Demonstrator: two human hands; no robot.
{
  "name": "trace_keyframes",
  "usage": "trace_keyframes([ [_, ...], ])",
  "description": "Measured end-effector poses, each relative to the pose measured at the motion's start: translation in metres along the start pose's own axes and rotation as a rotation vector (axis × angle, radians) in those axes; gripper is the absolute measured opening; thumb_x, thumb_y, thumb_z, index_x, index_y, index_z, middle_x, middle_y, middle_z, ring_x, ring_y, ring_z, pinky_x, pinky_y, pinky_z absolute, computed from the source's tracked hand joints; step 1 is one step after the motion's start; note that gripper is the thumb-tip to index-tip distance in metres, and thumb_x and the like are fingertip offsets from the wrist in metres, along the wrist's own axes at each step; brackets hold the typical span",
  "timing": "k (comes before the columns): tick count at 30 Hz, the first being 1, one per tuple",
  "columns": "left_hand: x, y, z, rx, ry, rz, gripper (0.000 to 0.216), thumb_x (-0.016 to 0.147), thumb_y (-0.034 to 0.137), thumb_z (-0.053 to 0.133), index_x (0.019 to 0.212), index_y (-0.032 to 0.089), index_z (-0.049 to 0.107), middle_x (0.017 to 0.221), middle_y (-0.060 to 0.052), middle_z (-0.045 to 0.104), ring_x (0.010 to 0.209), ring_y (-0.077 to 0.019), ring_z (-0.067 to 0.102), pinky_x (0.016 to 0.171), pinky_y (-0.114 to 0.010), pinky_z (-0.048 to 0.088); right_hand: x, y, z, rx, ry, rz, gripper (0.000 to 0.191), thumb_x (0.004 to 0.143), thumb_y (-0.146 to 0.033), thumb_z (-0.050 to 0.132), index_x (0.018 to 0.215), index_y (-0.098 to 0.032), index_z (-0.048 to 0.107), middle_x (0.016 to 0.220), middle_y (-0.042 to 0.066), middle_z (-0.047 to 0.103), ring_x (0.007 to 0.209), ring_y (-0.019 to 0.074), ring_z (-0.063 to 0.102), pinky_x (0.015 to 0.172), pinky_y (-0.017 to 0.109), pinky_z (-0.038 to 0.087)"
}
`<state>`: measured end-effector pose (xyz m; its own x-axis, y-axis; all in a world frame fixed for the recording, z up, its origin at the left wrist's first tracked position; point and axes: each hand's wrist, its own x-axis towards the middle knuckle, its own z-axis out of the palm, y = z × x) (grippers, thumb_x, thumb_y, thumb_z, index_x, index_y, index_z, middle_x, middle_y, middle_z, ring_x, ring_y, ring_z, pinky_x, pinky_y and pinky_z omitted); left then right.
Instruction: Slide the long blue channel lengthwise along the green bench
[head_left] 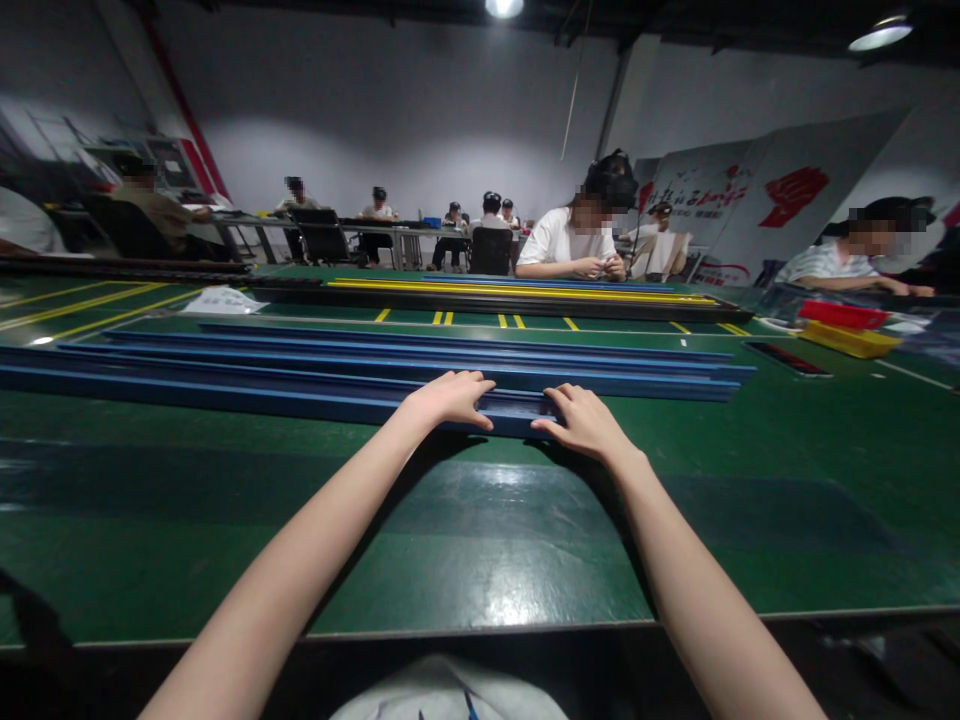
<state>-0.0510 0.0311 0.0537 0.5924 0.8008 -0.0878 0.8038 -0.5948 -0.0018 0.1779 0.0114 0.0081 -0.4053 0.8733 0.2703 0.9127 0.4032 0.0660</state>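
Observation:
A long blue U-shaped channel strip (285,400) lies across the table nearest to me, its open side facing up. Near its right end, my left hand (453,400) grips it with the fingers over the far edge and the thumb on the near side. Just to the right, my right hand (586,420) holds the end of the same strip between thumb and fingers. Behind it, several more blue channel strips (637,375) lie roughly parallel and close together, partly hidden by my fingers.
A clear sheet (225,490) is spread on the green table (847,440) in front of me. Farther back lie yellow strips (517,291), a white paper (222,300), a phone (787,359) and a yellow bin (847,338). A co-worker (562,240) sits across.

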Motion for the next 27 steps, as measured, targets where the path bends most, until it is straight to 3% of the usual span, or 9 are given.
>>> trace_keyframes([
  [6, 0.001, 0.002, 0.003, 0.031, 0.003, 0.002, 0.07, 0.072, 0.052, 0.057, 0.131, 0.02, 0.038, 0.131, -0.011, 0.044, 0.116, -0.0266, 0.044, 0.091, -0.03, 0.034, 0.006, -0.014, 0.001, 0.012, 0.02, -0.017, 0.061, 0.079, -0.06, 0.04, 0.118, -0.014, 0.052, 0.109, 0.014, 0.057, 0.098, 0.0258, 0.051, 0.081, 0.035, 0.035],
  [15, 0.002, 0.002, 0.002, 0.033, -0.005, 0.004, 0.069, 0.074, 0.051, 0.054, 0.131, 0.018, 0.037, 0.134, -0.012, 0.041, 0.119, -0.027, 0.041, 0.092, -0.031, 0.033, -0.007, 0.025, -0.005, 0.124, 0.011, 0.044, 0.065, 0.07, -0.062, 0.052, 0.115, -0.015, 0.054, 0.11, 0.012, 0.058, 0.101, 0.0256, 0.053, 0.083, 0.034, 0.038],
  [27, 0.005, 0.0, 0.008, 0.061, 0.031, 0.01, 0.067, 0.076, 0.053, 0.051, 0.131, 0.016, 0.037, 0.129, -0.012, 0.045, 0.115, -0.0267, 0.044, 0.091, -0.031, 0.033, -0.007, 0.019, -0.004, 0.027, -0.009, 0.051, 0.056, 0.08, -0.055, 0.044, 0.117, -0.013, 0.052, 0.112, 0.014, 0.058, 0.101, 0.025, 0.053, 0.083, 0.032, 0.039],
])
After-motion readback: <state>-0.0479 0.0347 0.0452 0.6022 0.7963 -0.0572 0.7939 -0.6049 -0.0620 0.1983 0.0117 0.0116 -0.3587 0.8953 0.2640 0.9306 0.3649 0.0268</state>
